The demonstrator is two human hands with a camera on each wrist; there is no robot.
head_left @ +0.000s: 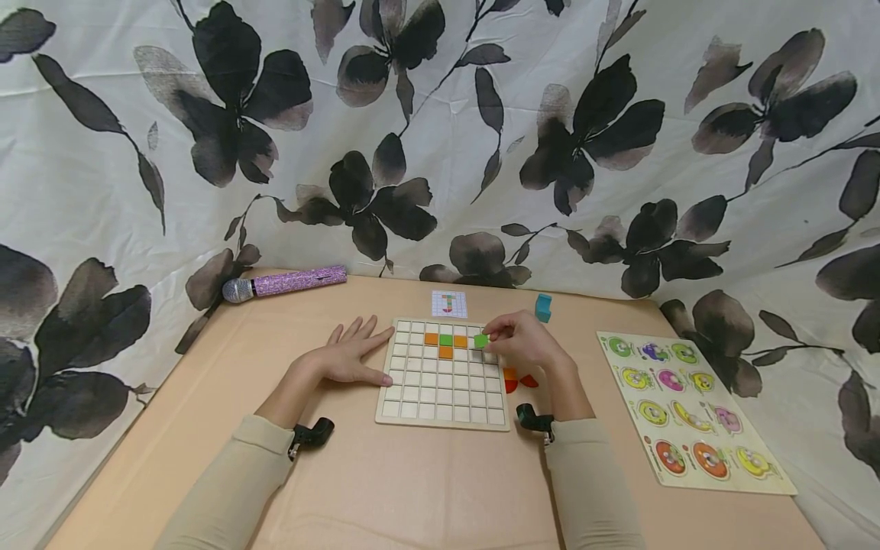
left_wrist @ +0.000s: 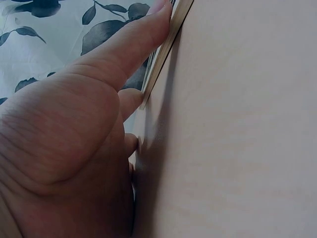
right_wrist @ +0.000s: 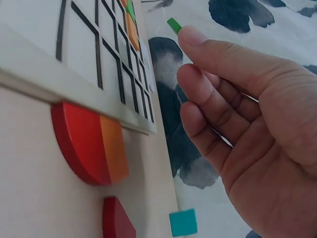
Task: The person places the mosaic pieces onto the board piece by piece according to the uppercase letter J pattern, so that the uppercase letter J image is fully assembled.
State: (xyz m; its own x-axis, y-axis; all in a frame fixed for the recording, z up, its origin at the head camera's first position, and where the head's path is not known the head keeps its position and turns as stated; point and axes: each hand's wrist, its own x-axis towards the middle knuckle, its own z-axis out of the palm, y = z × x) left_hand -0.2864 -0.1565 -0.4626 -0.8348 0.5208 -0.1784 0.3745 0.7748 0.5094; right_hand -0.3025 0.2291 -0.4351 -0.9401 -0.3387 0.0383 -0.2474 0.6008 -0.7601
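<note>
A wooden grid board [head_left: 440,389] with white squares lies mid-table. On its upper rows sit two orange squares with a green square [head_left: 446,340] between them, and another orange square [head_left: 445,353] directly below the green one. My right hand [head_left: 525,340] pinches a green block [head_left: 480,341] above the board's upper right; its thumb and the block's tip also show in the right wrist view. Spread along the board's left edge, my left hand [head_left: 347,355] touches it with thumb and index finger. Red pieces [right_wrist: 81,144] and an orange piece [right_wrist: 114,148] lie beside the board's right edge.
A pattern card [head_left: 449,304] lies behind the board, with teal blocks [head_left: 543,308] to its right. At the back left is a glittery purple microphone [head_left: 296,282]. A fruit picture board [head_left: 694,416] lies on the right. Floral cloth [head_left: 481,153] hangs behind the table.
</note>
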